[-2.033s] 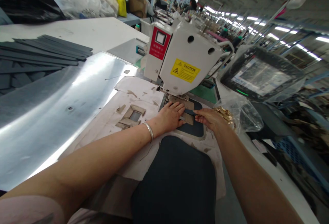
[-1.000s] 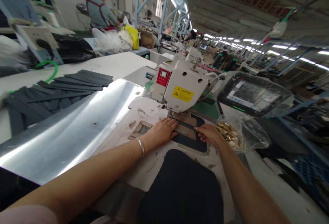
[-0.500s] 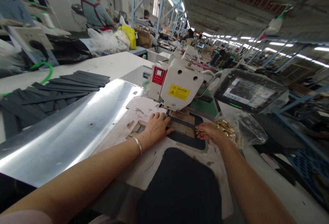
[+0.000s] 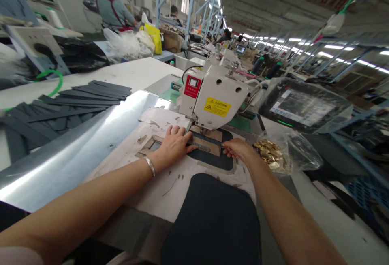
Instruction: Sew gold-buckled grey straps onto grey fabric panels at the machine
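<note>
My left hand (image 4: 174,143) lies flat with fingers spread on the pale paper-covered template (image 4: 170,184), just left of the needle of the white sewing machine (image 4: 214,95). My right hand (image 4: 238,149) rests at the right end of a thin dark strap (image 4: 206,146) that crosses a brown clamp frame (image 4: 209,143) over a dark panel (image 4: 209,157). Its fingers are pinched on the strap's end.
A shiny metal plate (image 4: 75,147) spreads to the left, with a stack of dark strips (image 4: 60,107) behind it. A bag of gold metal parts (image 4: 270,153) and a wrapped touchscreen (image 4: 300,105) sit at the right. A dark piece (image 4: 212,220) lies nearest me. A person stands far back.
My head has lifted, showing more of the hall. My left hand slid leftwards off the clamp frame onto the template. The right hand stays at the strap's end.
</note>
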Demonstrator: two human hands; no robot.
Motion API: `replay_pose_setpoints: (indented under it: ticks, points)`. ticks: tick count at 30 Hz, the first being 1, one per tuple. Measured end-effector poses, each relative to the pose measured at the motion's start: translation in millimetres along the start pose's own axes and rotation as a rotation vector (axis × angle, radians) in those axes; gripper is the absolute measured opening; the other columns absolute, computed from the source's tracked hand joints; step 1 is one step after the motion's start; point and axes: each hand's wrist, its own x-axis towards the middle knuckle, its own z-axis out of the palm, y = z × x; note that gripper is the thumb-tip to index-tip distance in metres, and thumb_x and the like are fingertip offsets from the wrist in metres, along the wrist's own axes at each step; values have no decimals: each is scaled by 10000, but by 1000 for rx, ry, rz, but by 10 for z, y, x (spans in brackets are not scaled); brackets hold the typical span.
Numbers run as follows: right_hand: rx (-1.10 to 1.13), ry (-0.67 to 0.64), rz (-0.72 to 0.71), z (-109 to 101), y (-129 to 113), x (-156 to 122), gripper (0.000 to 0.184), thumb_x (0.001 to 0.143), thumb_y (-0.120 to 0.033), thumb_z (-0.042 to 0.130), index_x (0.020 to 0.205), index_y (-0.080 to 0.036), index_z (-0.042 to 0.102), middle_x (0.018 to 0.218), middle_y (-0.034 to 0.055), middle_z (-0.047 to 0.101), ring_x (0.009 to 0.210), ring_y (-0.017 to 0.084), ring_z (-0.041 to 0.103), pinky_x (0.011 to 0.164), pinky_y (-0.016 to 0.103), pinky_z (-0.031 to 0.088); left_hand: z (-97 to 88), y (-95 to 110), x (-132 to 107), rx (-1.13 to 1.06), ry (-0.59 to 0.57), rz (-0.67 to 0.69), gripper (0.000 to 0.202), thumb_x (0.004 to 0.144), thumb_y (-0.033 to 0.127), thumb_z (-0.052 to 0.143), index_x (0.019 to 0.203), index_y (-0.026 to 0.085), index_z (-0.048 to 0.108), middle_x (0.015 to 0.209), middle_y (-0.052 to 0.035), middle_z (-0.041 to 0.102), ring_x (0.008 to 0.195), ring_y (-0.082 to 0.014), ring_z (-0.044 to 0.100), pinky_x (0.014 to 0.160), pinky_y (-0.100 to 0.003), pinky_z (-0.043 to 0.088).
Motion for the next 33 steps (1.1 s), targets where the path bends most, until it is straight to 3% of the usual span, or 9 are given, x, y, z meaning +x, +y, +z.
replay_pose_setpoints:
  ticks: [14, 18, 28, 33]
  points:
    - [9, -56, -31, 471, -350, 13, 147, 889, -140, 563, 744, -121, 563, 478, -8, 590, 332, 67, 486, 320, 162, 302, -72, -554, -119, -9, -27, -55, 510, 868, 634, 509, 1152, 220, 598, 1128, -116, 589, 1150, -335, 446, 1067, -585, 222]
    - [16, -51, -20, 521, -443, 58, 127, 893, -142, 563, 767, -133, 555, 473, -21, 584, 341, 61, 496, 345, 151, 344, -73, -628, -83, -11, -34, -83, 487, 882, 604, 510, 1185, 231, 589, 1158, -121, 580, 1180, -342, 427, 1067, -611, 215]
    - [54, -23, -23, 199, -197, 100, 161, 895, -173, 578, 743, -147, 529, 543, -6, 616, 397, 80, 559, 414, 171, 408, -17, -290, 53, -48, -25, -38, 443, 875, 572, 545, 1100, 195, 607, 1100, -120, 579, 1156, -327, 444, 1073, -582, 234]
    - [78, 5, -27, 30, -9, 147, 122, 898, -165, 558, 781, -149, 523, 557, -4, 626, 423, 93, 587, 442, 181, 425, -10, -94, 64, -72, -67, -30, 428, 899, 520, 537, 1162, 184, 576, 1164, -124, 578, 1185, -320, 458, 1083, -589, 246]
